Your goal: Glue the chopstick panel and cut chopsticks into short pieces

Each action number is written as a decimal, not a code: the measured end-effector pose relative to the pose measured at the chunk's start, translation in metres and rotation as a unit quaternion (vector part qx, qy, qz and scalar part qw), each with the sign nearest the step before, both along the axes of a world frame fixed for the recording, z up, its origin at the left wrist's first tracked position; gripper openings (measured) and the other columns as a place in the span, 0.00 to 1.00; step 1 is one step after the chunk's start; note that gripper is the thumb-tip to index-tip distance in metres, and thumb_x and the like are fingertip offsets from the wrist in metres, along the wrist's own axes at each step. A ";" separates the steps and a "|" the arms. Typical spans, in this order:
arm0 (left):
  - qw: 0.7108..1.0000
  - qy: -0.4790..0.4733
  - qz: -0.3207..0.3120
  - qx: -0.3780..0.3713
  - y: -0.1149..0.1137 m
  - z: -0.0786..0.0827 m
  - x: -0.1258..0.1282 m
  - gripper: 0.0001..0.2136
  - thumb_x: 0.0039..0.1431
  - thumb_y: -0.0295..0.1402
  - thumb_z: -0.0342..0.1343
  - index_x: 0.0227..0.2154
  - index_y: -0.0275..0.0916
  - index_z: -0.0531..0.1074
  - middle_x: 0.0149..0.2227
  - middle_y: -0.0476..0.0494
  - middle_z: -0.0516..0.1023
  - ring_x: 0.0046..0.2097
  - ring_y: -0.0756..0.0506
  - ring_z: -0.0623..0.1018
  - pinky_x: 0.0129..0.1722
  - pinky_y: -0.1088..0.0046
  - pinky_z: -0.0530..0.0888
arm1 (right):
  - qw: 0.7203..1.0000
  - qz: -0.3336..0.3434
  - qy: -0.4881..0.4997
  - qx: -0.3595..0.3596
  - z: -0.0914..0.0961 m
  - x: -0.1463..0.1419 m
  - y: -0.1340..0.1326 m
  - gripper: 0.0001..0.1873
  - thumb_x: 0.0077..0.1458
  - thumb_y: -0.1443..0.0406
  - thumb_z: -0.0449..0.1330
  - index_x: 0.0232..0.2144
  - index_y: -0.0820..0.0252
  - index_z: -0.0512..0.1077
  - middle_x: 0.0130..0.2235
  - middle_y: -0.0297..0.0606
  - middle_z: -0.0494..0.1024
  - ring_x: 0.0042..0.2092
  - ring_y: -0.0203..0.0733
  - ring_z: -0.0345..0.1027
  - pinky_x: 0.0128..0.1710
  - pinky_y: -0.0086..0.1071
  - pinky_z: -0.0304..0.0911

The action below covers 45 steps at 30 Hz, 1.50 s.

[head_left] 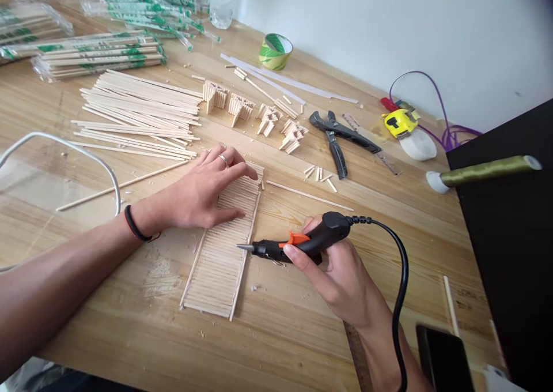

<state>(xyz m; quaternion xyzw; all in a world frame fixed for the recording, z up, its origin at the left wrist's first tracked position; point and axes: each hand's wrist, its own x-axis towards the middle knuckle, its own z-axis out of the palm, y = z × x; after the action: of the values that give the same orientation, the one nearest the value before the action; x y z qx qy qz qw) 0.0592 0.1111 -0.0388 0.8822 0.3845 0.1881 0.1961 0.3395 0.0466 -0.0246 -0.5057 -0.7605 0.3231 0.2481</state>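
Note:
A flat panel of thin wooden sticks [218, 271], laid side by side between two long edge sticks, lies on the table. Over its upper half my left hand [213, 187] rests with fingers spread, holding nothing and hiding part of the panel. My right hand [337, 271] is wrapped round a black corded hot glue gun [309, 241] with an orange trigger. The thumb lies beside the trigger. The gun's metal nozzle points left, over the panel's right edge; whether it touches the sticks I cannot tell. A single stick [309, 195] lies to the panel's right.
Loose chopsticks [142, 106] are heaped at left, with wrapped bundles [101, 57] behind. Several small stacked stick pieces [242, 108] stand beyond the panel. Cutting pliers [341, 135], a tape measure [400, 122], a tape roll [276, 52] and a white cable [97, 154] lie around.

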 end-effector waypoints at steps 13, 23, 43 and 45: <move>1.000 -0.001 0.000 0.000 0.001 0.000 0.001 0.25 0.58 0.42 0.63 0.55 0.39 0.69 0.52 0.34 0.70 0.53 0.32 0.69 0.55 0.49 0.67 | 0.998 -0.010 -0.012 -0.054 0.002 0.002 -0.001 0.13 0.62 0.54 0.61 0.32 0.56 0.72 0.34 0.39 0.77 0.38 0.48 0.73 0.41 0.40 0.66; 1.000 0.005 0.000 0.003 0.000 0.002 0.001 0.25 0.58 0.41 0.63 0.56 0.38 0.69 0.53 0.35 0.70 0.54 0.32 0.69 0.55 0.49 0.66 | 0.995 -0.006 -0.039 -0.089 0.009 -0.001 -0.001 0.15 0.62 0.52 0.59 0.30 0.56 0.71 0.33 0.38 0.76 0.37 0.48 0.72 0.39 0.39 0.64; 1.000 -0.002 0.001 0.001 0.001 0.000 0.001 0.24 0.58 0.43 0.62 0.55 0.39 0.70 0.52 0.35 0.70 0.54 0.32 0.69 0.56 0.49 0.67 | 0.995 0.003 -0.028 -0.095 0.008 -0.001 -0.001 0.16 0.63 0.52 0.59 0.31 0.56 0.73 0.32 0.38 0.77 0.36 0.47 0.74 0.38 0.39 0.66; 1.000 0.000 -0.002 0.004 0.001 0.000 0.001 0.24 0.59 0.43 0.62 0.56 0.38 0.69 0.52 0.35 0.70 0.54 0.32 0.69 0.56 0.49 0.66 | 0.995 0.006 -0.030 -0.090 0.008 -0.002 -0.002 0.16 0.63 0.52 0.59 0.31 0.56 0.73 0.31 0.38 0.77 0.35 0.46 0.73 0.37 0.38 0.66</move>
<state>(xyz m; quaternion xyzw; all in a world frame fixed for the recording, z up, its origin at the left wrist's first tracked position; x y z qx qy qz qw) 0.0601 0.1118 -0.0387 0.8835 0.3823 0.1895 0.1930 0.3379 0.0450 -0.0162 -0.5311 -0.7386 0.3757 0.1767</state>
